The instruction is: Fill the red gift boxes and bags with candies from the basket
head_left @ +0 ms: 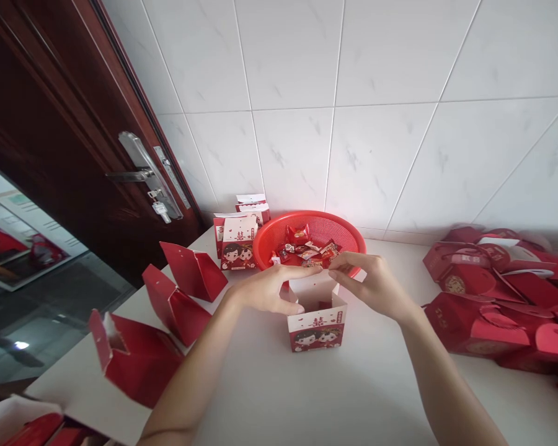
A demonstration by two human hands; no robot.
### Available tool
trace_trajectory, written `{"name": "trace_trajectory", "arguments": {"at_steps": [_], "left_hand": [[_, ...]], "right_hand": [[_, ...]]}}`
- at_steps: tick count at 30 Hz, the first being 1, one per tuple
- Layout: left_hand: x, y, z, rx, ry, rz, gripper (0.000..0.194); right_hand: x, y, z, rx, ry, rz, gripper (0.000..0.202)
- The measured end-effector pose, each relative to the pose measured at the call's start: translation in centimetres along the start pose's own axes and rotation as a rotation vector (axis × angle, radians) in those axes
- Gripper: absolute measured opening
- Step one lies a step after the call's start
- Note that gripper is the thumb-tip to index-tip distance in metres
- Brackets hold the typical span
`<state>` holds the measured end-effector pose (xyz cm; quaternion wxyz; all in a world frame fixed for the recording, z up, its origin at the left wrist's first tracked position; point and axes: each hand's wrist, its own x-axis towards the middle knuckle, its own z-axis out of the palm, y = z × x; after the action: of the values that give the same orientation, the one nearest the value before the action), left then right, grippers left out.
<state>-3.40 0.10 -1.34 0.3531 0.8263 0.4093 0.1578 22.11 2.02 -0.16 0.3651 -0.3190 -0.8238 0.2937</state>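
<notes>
A small red-and-white candy box (316, 334) with two cartoon figures printed on it stands upright on the white table, its top open. My left hand (265, 288) spans the box's left side. Its thumb rests at the front flap, and its fingers reach to the back flap. At the back right of the box, my right hand (372, 285) has its fingertips pinched together at the upper edge. The inside of the box is dark, with something reddish low down. Just behind the hands sits a red plastic basket (272, 238) with several wrapped candies (309, 251).
Similar printed boxes (239, 244) stand left of the basket by the wall. Plain red boxes (181, 310) line the table's left edge. Red gift boxes (478, 328) are piled on the right. A dark wooden door (88, 124) with keys (160, 207) stands at the left.
</notes>
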Motion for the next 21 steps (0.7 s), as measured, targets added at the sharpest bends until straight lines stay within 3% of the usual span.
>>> {"name": "trace_trajectory", "arguments": {"at_steps": [6, 8, 10, 14, 18, 21], "left_hand": [[-0.2, 1.7, 0.4, 0.041, 0.030, 0.036, 0.080], [-0.1, 1.8, 0.4, 0.046, 0.058, 0.034, 0.076], [0.0, 1.7, 0.3, 0.048, 0.092, 0.005, 0.073], [-0.2, 1.3, 0.0, 0.053, 0.159, -0.065, 0.074], [-0.3, 1.6, 0.1, 0.050, 0.086, -0.137, 0.089], [-0.3, 2.1, 0.5, 0.077, 0.066, -0.120, 0.082]], "right_hand": [[0.0, 1.4, -0.6, -0.268, -0.105, 0.133, 0.012], [0.0, 1.9, -0.6, -0.307, -0.163, 0.166, 0.007], [0.1, 2.4, -0.6, -0.293, -0.195, 0.152, 0.014], [0.3, 2.8, -0.6, -0.248, -0.147, 0.100, 0.023], [0.2, 2.9, -1.1, -0.249, -0.129, 0.115, 0.021], [0.1, 2.8, -1.4, -0.238, -0.143, 0.114, 0.020]]}}
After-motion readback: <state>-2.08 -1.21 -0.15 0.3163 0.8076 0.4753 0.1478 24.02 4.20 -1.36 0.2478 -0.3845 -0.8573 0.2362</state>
